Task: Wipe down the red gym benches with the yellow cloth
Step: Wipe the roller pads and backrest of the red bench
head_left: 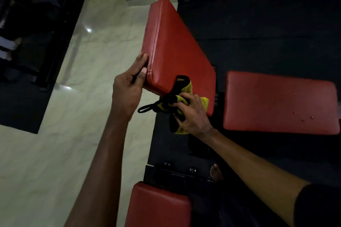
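The yellow cloth (188, 88) is bunched against the near edge of the tilted red bench pad (175, 46), with the right hand (191, 114) curled tightly over it, apparently to rub there. The left hand (127, 86) grips the pad's near left corner, probably to steady it.

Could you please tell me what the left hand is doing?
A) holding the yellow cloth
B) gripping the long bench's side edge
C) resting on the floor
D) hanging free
B: the left hand grips the long bench by its side edge, while the right hand holds the cloth.
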Action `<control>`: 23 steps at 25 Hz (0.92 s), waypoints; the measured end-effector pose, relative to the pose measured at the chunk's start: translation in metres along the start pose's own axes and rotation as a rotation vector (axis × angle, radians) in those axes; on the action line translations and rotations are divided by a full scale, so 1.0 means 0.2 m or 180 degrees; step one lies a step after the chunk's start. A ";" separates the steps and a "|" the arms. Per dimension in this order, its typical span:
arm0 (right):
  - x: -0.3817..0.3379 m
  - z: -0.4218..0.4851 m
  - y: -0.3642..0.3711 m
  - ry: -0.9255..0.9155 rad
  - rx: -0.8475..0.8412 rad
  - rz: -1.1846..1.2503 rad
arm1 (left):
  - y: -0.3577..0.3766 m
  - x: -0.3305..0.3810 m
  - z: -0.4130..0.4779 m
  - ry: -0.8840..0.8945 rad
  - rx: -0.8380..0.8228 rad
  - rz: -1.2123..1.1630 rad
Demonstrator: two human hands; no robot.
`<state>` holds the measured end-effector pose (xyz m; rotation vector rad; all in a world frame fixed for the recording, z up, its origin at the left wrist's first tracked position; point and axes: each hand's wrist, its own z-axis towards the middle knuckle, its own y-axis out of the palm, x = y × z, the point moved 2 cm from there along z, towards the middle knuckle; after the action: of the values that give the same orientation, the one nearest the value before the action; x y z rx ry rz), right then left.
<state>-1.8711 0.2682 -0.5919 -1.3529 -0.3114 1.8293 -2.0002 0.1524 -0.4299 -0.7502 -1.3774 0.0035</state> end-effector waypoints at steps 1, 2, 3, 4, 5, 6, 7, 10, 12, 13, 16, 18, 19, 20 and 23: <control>0.05 -0.02 0.00 0.0069 -0.0043 0.0054 | 0.03 -0.03 -0.03 0.0071 0.0139 0.0006; 0.09 -0.04 -0.01 0.0163 -0.0082 0.0165 | 0.06 -0.06 -0.07 0.0098 0.0283 -0.0006; 0.12 -0.05 -0.01 0.0266 -0.0109 0.0330 | 0.12 -0.08 -0.12 0.0093 0.0418 -0.0044; 0.13 -0.06 -0.03 0.0388 -0.0084 0.0515 | 0.18 -0.10 -0.17 0.0064 0.0521 -0.0099; 0.14 -0.06 -0.04 0.0538 0.0007 0.0698 | 0.24 -0.13 -0.21 0.0032 0.0601 -0.0148; 0.16 -0.06 -0.06 0.0727 0.0173 0.0892 | 0.30 -0.14 -0.25 0.0021 0.0685 -0.0205; 0.17 -0.05 -0.07 0.0957 0.0414 0.1057 | 0.34 -0.17 -0.27 0.0040 0.0773 -0.0238; 0.26 0.03 -0.09 0.1673 0.0991 0.1153 | 0.39 -0.26 -0.24 0.0202 0.0923 -0.0133; 0.30 0.05 -0.02 0.1932 0.0782 0.1135 | 0.42 -0.34 -0.22 0.0179 0.0941 -0.0084; 0.32 0.03 0.03 0.2072 0.0577 0.1134 | 0.45 -0.38 -0.22 0.0118 0.0897 -0.0061; 0.40 -0.01 0.11 0.2264 0.0461 0.1117 | 0.58 -0.49 -0.25 0.0055 0.0591 0.0023; 0.49 -0.01 0.10 0.2635 0.0632 0.1207 | 0.64 -0.54 -0.25 -0.0012 0.0489 -0.0102; 0.53 0.00 0.09 0.3010 0.0661 0.1319 | 0.65 -0.55 -0.25 -0.0003 0.0493 -0.0106; 0.55 0.01 0.08 0.3324 0.0644 0.1440 | 0.66 -0.55 -0.25 0.0009 0.0515 -0.0107; 0.47 0.03 0.07 0.2790 0.0618 0.1355 | 0.66 -0.58 -0.24 0.0066 0.0642 0.0004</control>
<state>-1.8902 0.3291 -0.6614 -2.0160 0.6355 1.3390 -1.9296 0.1824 -0.5960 -0.5807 -1.3343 0.1334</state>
